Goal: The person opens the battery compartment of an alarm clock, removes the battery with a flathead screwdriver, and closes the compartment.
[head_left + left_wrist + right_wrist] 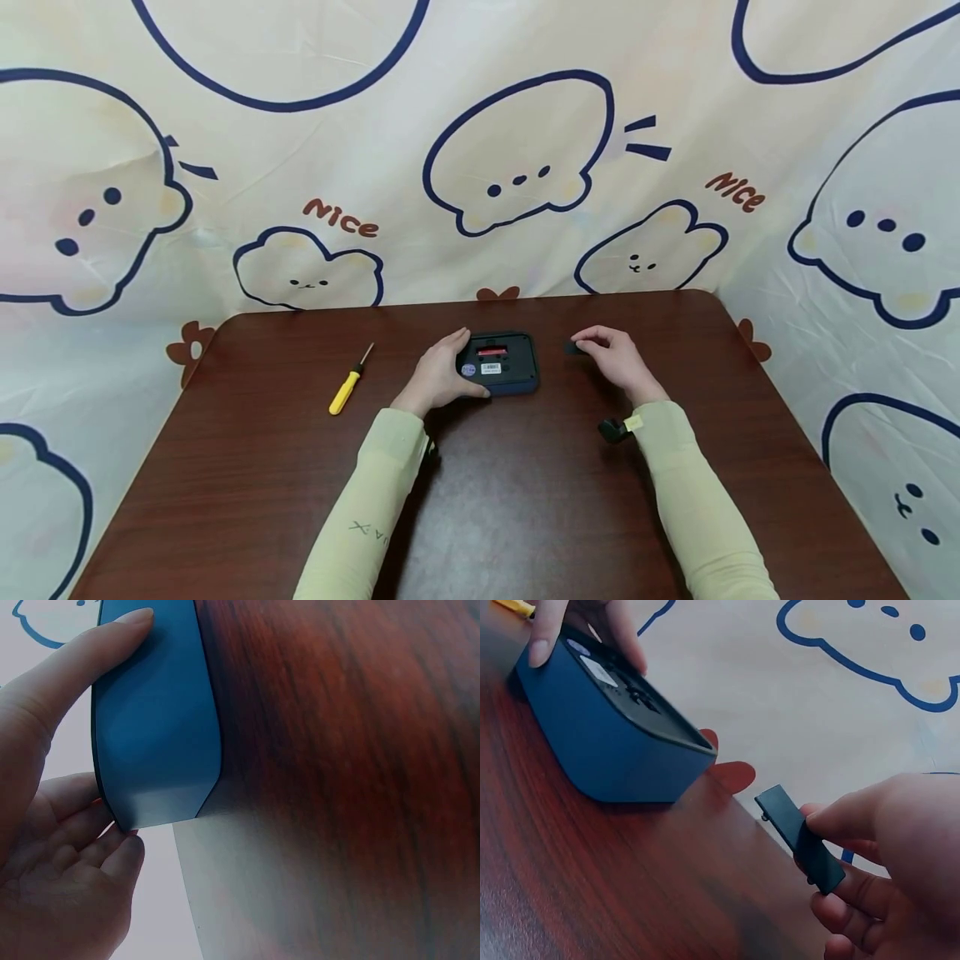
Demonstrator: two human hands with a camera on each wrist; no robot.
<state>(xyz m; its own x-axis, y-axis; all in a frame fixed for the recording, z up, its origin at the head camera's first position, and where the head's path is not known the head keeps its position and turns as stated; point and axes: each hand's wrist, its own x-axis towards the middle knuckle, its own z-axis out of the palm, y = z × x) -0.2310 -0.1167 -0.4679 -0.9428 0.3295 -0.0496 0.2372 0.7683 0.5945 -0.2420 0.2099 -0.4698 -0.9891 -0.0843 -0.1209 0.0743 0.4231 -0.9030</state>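
A blue box-shaped device [517,367] lies on the table with its black back facing up. White and purple stickers show on that back, and something red sits in a small opening [492,352] in it. My left hand [437,372] grips the device at its left end, the thumb on the blue side wall [159,712] and the other fingers at the opposite side. To the right, apart from the device, my right hand [617,358] pinches a small black battery cover [799,838] between thumb and fingers. Small tabs stick out along one edge of the cover.
A yellow-handled screwdriver [347,389] lies left of the device, its tip pointing away. The dark brown wooden table [510,500] ends at a rounded far edge behind the hands. A cartoon-printed curtain [397,192] hangs around it. A black wrist camera [615,430] sits at the right sleeve.
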